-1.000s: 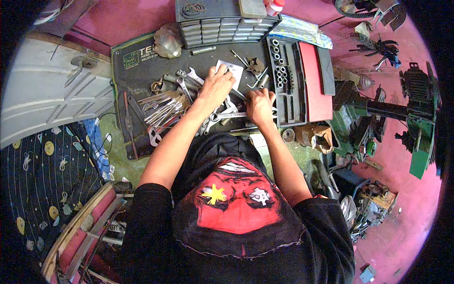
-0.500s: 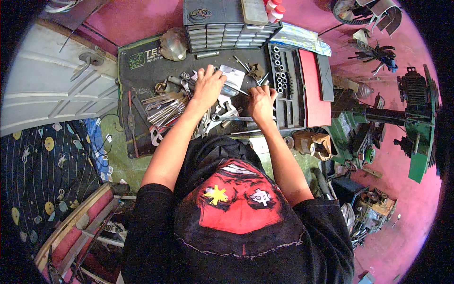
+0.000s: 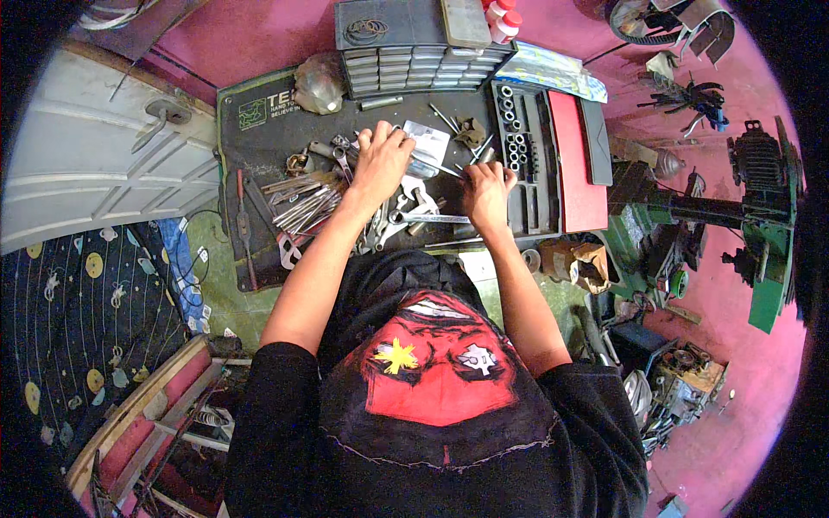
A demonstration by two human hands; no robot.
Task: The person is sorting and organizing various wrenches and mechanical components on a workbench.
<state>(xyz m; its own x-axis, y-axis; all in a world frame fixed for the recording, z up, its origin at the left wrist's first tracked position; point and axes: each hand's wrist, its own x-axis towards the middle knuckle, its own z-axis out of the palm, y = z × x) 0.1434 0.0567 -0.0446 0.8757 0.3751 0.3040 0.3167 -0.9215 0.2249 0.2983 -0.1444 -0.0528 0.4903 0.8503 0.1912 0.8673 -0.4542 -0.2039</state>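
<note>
One steel rod (image 3: 446,169), thin and straight, slants in the gap between two bare hands, and everything here is clocked from it! At nine o'clock the left hand (image 3: 380,160) arches over the tools, fingers spread and bent; whether they grip the rod's near end, I can't tell. At four, the right hand (image 3: 488,190) has its fingers curled in by the far end, and whether they're pinching it is hidden too.

One smooth white card (image 3: 427,141) lies flat at eleven. At six, one long wrench (image 3: 436,217), shiny steel. Toward eight, a bundle of slim sticks (image 3: 306,207), too tangled to count, all on one dark mat (image 3: 237,151).

Three o'clock: one black tray (image 3: 527,203) with two groups of ring-shaped steel sockets (image 3: 514,157), and beyond it one flat red panel (image 3: 577,164). At ten, one crumpled, see-through bag (image 3: 319,84). Around twelve, one boxy cabinet (image 3: 414,67) with rows of plastic drawers; at one, two red-capped white bottles (image 3: 505,28). Way out at nine, one pale panelled door (image 3: 104,147).
</note>
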